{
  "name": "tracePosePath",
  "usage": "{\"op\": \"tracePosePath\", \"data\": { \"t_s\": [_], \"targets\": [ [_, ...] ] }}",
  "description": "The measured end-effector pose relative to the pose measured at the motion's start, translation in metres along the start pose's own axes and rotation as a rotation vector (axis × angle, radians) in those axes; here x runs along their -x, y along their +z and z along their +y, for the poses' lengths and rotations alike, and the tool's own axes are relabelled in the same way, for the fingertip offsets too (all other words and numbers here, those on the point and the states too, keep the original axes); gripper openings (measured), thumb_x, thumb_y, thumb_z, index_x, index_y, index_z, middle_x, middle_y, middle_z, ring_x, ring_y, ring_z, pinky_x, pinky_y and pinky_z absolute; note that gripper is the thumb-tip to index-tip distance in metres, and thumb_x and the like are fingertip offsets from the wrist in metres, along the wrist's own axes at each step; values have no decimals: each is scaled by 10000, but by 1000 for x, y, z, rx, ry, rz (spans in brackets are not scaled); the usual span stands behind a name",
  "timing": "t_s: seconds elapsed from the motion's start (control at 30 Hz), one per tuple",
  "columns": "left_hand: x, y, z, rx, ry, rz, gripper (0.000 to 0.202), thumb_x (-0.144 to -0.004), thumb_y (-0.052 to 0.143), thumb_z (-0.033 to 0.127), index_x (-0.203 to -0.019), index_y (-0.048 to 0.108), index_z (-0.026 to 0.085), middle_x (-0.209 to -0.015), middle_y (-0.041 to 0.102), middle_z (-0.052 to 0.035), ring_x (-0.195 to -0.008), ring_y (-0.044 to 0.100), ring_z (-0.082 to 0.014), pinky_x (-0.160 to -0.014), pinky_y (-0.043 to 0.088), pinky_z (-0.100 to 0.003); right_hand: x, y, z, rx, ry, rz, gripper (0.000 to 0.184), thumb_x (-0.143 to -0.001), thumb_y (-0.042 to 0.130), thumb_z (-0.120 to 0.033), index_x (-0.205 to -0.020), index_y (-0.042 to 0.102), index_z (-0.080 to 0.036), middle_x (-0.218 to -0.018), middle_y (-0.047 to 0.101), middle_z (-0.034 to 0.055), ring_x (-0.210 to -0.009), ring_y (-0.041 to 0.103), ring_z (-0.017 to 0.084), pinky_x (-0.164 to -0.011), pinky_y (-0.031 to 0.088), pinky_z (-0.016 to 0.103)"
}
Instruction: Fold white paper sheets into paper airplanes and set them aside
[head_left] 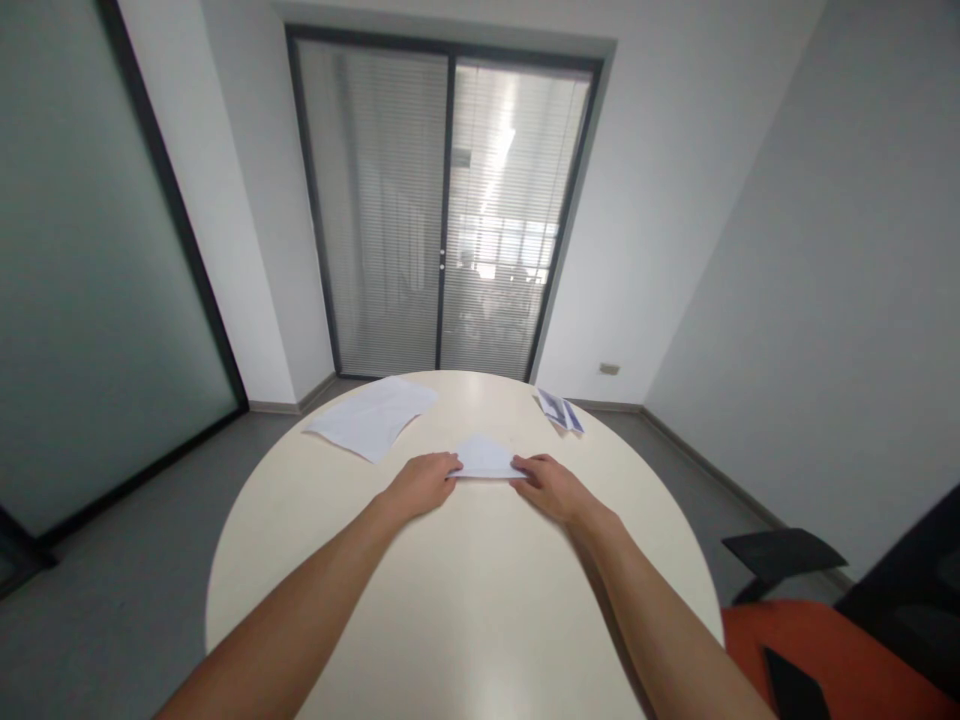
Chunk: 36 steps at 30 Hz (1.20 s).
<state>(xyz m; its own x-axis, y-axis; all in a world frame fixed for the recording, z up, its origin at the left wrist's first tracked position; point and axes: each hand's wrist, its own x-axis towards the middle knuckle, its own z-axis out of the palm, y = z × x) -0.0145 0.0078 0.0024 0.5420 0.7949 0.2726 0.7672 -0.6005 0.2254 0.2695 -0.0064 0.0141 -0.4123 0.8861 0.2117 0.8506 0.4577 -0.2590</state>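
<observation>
A small folded sheet of white paper [484, 457] lies in the middle of the table, its top tapering to a blunt point and a straight folded strip along its near edge. My left hand [426, 481] pinches the left end of that strip between thumb and fingers. At the opposite end, my right hand [547, 485] grips the strip's right corner the same way. Both hands rest low at the tabletop, with the paper stretched between them. The fingertips partly cover the paper's two near corners.
On the round white table [450, 600], a larger creased white sheet [371, 415] lies at the far left. Printed paper pieces [559, 411] sit at the far right edge. An orange chair with black armrests [840, 650] stands to the right. Beyond the table is a glass partition with blinds [375, 210].
</observation>
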Motion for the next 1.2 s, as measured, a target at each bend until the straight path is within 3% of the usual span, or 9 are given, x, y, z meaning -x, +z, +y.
{"op": "tracePosePath", "data": {
  "t_s": [0.17,0.33,0.6,0.87,1.1,1.2],
  "targets": [
    [1,-1,-1,16,42,21,317,-880,518,146,-1141,689,202,-1213,679,-83,-1165,596,-214,-1007,468,-323,1,-4,3,26,-14,-6,375,-922,535,-334,-1241,688,-209,-1157,718,110,-1051,650,235,-929,473,308],
    [1,-1,-1,51,61,28,309,-910,504,169,-1159,685,194,-1221,683,-87,-1169,590,-219,-1027,455,-334,0,-3,9,20,29,26,424,-897,558,-288,-1308,651,-241,-1227,700,84,-1098,647,226,-967,461,302],
    [-1,-3,5,23,-40,29,289,-938,497,212,-1158,683,197,-1130,712,-97,-1109,614,-234,-984,464,-345,-1,-8,0,39,95,3,358,-879,551,-243,-1200,708,-253,-1113,741,79,-1019,676,234,-929,470,307],
    [-3,-4,1,-16,-61,54,243,-945,454,180,-1010,689,191,-999,706,-79,-993,648,-220,-893,474,-314,-1,-12,-5,84,98,-18,321,-880,520,-233,-1123,729,-249,-1061,757,65,-988,686,239,-852,483,299],
    [-3,-7,3,-60,-96,35,231,-953,450,209,-991,678,195,-984,702,-79,-984,647,-222,-878,472,-309,1,-11,-5,-9,71,22,333,-870,519,-217,-1143,709,-234,-1101,745,67,-1027,669,229,-903,467,294],
    [-3,-10,5,-76,-110,34,246,-969,436,222,-1005,678,198,-983,710,-83,-985,651,-229,-876,471,-319,1,-8,-4,-93,69,54,331,-893,495,-243,-1159,689,-210,-1088,742,76,-963,677,218,-845,478,285]
  ]
}}
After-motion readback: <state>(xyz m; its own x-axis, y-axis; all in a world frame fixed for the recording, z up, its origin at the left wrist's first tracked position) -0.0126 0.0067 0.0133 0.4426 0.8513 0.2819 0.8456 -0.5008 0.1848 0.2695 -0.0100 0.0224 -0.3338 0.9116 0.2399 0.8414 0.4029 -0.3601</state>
